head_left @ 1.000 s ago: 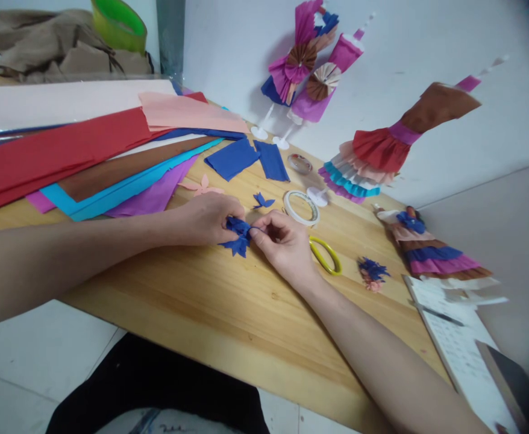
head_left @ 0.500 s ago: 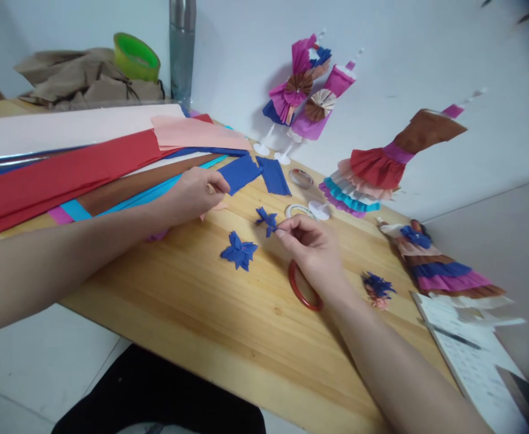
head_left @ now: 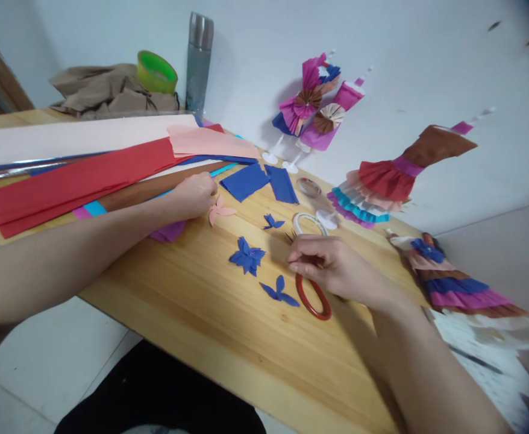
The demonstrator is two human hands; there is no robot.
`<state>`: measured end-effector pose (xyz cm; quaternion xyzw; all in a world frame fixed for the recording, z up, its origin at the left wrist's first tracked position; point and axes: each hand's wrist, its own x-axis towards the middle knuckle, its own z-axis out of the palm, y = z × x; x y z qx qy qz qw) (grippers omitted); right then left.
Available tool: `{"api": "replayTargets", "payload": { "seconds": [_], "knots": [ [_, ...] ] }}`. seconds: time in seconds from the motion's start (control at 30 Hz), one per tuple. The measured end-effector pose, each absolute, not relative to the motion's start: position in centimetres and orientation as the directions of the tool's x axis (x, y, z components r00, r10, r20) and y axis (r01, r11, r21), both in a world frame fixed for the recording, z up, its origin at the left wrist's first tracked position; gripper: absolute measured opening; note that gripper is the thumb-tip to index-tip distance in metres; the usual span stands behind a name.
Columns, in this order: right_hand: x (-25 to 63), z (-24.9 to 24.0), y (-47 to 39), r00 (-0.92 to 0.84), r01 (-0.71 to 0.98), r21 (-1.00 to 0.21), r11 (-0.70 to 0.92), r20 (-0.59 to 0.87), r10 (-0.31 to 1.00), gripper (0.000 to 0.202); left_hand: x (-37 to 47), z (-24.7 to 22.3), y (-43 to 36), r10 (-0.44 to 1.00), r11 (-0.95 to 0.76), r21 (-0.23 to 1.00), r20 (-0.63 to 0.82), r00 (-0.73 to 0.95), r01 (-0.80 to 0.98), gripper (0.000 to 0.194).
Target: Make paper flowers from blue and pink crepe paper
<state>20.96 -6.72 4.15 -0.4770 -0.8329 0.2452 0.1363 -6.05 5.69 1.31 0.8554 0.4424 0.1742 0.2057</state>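
Note:
My left hand point(head_left: 196, 194) is closed, its fingers curled down beside a pink paper petal piece point(head_left: 222, 209); what the fingertips hold, if anything, is hidden. My right hand point(head_left: 321, 264) hovers over a red oval loop point(head_left: 313, 299), with fingers bent, thumb apart and nothing visible between them. Dark pointed tips point(head_left: 290, 237) poke out just above its knuckles. Left of that hand, a layered blue paper flower point(head_left: 247, 255) lies on the table. A three-petal blue paper piece point(head_left: 279, 293) lies below it, and a smaller blue petal piece point(head_left: 273, 222) above.
Blue folded crepe paper point(head_left: 245, 182), red paper strips point(head_left: 84, 181) and others lie at the left. A white ring point(head_left: 309, 225) and a tape roll point(head_left: 308, 187) sit farther back. Paper-dressed doll stands point(head_left: 395, 172) and a steel flask point(head_left: 200, 63) stand by the wall.
My right hand has let go of a blue petal piece and moved slightly right and down. A blue three-petal piece now shows below the flower. The left hand has shifted slightly; the view has tilted.

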Motion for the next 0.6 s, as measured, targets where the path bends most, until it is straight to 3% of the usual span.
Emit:
{"api": "replayTargets", "payload": {
  "seconds": [0.13,0.5,0.6],
  "knots": [
    [20.6,3.8,-6.6,-0.434,0.730,-0.532,0.429,0.125,0.892,0.016,-6.2,1.5,5.5,0.777,-0.582,0.417,0.030,0.629,0.698,0.032],
    [20.6,1.9,-6.1,-0.285,0.721,-0.598,0.351,0.205,0.936,0.014,-5.4,1.6,4.6,0.860,-0.445,0.427,-0.041,0.509,0.787,0.029],
    [20.3,1.3,-6.0,-0.203,0.686,-0.656,0.316,0.244,0.948,0.011,-5.5,1.5,4.2,0.855,-0.467,0.458,0.017,0.518,0.756,0.030]
  ]
}}
